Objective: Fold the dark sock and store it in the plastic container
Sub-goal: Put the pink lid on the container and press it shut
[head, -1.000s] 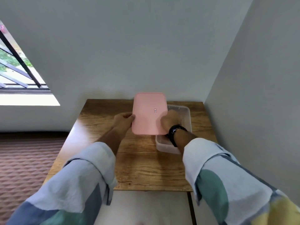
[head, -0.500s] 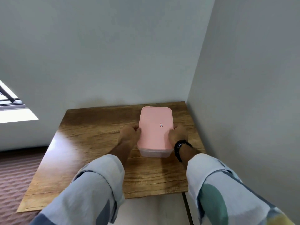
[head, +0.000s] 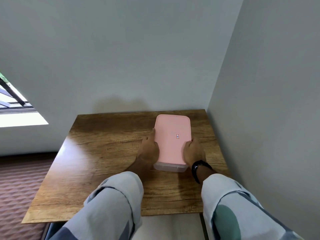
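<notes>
A clear plastic container (head: 170, 168) stands on the wooden table (head: 103, 153) near its back right corner. A pink lid (head: 172, 137) lies flat on top and covers it. My left hand (head: 149, 149) presses against the lid's left edge, fingers along the side. My right hand (head: 193, 151), with a black watch on the wrist, grips the lid's right edge. The dark sock is not visible; the lid hides the container's inside.
Grey walls meet in a corner just behind and to the right of the table. A window (head: 12, 101) is at the far left. A reddish patterned floor (head: 19, 184) lies left of the table.
One second ago the pink lid sat half off the open container; now it lies squarely over it. Both hands have shifted to the lid's side edges, and the view has swung right.
</notes>
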`<action>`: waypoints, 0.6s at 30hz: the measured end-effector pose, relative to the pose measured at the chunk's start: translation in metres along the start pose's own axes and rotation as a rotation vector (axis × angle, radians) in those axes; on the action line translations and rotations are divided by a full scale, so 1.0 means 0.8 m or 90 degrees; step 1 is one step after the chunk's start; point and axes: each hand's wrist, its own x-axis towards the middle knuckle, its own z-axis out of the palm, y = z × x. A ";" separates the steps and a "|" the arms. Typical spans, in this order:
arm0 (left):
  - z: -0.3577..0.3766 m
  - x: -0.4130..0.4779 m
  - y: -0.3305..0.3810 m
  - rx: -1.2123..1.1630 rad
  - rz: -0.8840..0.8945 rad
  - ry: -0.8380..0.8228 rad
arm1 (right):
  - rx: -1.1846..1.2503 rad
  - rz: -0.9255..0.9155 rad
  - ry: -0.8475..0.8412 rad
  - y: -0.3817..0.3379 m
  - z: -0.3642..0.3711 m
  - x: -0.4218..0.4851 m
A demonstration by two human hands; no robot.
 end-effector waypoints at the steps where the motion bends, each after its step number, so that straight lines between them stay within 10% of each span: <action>1: 0.000 0.001 -0.002 -0.022 0.006 0.002 | 0.007 0.002 0.003 0.001 0.002 0.001; 18: 0.002 -0.006 0.013 0.016 -0.066 0.045 | -0.085 0.120 -0.034 0.008 0.014 -0.009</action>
